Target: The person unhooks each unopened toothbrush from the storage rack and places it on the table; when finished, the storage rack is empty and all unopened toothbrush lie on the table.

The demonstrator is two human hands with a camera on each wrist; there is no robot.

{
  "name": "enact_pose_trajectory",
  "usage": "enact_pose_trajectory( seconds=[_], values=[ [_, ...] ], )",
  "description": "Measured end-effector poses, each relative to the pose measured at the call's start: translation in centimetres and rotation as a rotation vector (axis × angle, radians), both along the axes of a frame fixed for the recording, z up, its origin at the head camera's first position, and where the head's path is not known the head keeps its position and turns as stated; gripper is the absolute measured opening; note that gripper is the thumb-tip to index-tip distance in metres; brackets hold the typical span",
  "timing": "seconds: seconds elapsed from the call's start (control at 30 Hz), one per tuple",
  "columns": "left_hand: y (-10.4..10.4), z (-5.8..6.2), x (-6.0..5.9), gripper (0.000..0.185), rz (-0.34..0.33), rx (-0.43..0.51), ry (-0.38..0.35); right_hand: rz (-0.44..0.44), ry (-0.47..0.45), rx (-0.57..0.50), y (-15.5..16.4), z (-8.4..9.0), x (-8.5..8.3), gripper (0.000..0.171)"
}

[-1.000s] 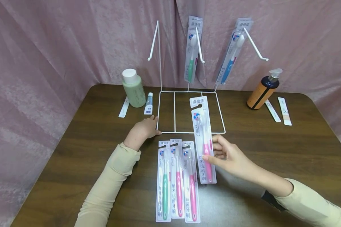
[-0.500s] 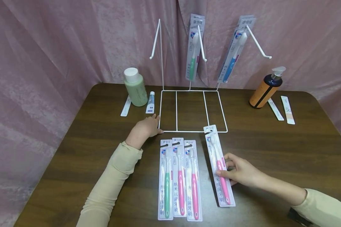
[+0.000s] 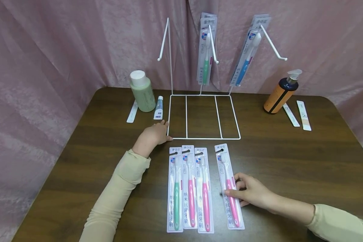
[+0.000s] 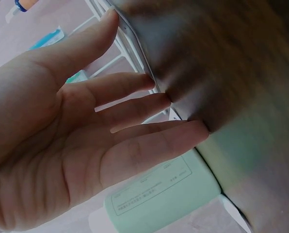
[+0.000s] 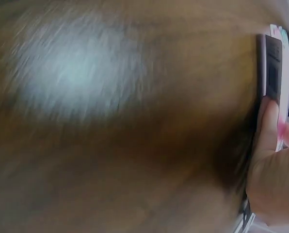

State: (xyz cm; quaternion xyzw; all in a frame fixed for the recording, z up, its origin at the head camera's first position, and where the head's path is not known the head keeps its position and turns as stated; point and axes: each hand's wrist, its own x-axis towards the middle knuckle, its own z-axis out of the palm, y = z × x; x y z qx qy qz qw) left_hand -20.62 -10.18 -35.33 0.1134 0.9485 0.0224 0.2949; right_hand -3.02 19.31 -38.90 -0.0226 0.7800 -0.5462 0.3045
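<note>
My right hand (image 3: 254,193) pinches a packaged pink toothbrush (image 3: 231,198) by the edges of its lower half, just above the table, right of a row of packaged toothbrushes. That row has a green toothbrush (image 3: 176,201), a pink one (image 3: 191,201) and another pink one (image 3: 205,205), side by side. At the front left corner of the white wire rack (image 3: 199,138), my left hand (image 3: 153,136) rests with fingertips down on the table. In the left wrist view the fingers of the left hand (image 4: 101,107) are extended and spread, holding nothing.
Packaged green (image 3: 205,69) and blue toothbrushes (image 3: 244,69) hang on the rack's middle and right hooks; the left hook (image 3: 162,43) is bare. A green bottle (image 3: 143,94) and small tube (image 3: 158,109) stand left. An orange pump bottle (image 3: 277,97) and paper strips (image 3: 304,116) lie right.
My right hand has lowered the packaged pink toothbrush from over the rack's front edge toward the table, right of the row. The left hand has stayed at the rack's corner.
</note>
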Motion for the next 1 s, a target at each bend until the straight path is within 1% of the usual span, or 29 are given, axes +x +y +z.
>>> enact_pose_trajectory(
  seconds=[0.07,0.2,0.37,0.57,0.73,0.8,0.9,1.0],
  values=[
    [0.0,-0.1,0.0,0.074,0.007,0.000,-0.003,0.005,-0.020,0.006,-0.5,-0.2,0.1,0.047],
    [0.0,-0.2,0.1,0.074,-0.007,-0.003,-0.001,0.011,-0.030,0.022,-1.2,-0.3,0.3,0.045],
    [0.1,-0.3,0.0,0.075,-0.010,-0.003,0.006,0.051,0.036,0.075,-1.8,-0.2,0.0,0.040],
    [0.2,-0.1,0.0,0.075,-0.011,-0.005,0.015,0.163,0.129,0.216,-2.1,0.3,-0.7,0.040],
    [0.1,0.1,0.1,0.074,-0.004,0.001,0.027,0.336,0.248,0.378,-2.0,1.2,-1.9,0.039],
    [0.1,0.1,0.2,0.074,-0.001,0.002,0.024,0.393,0.286,0.429,-2.0,1.4,-2.3,0.039],
    [0.1,0.1,0.2,0.074,0.003,0.000,0.021,0.430,0.318,0.463,-1.9,1.6,-2.7,0.041],
    [0.0,0.0,0.2,0.075,0.002,-0.002,0.022,0.449,0.340,0.461,-1.9,1.7,-2.9,0.041]
  ],
)
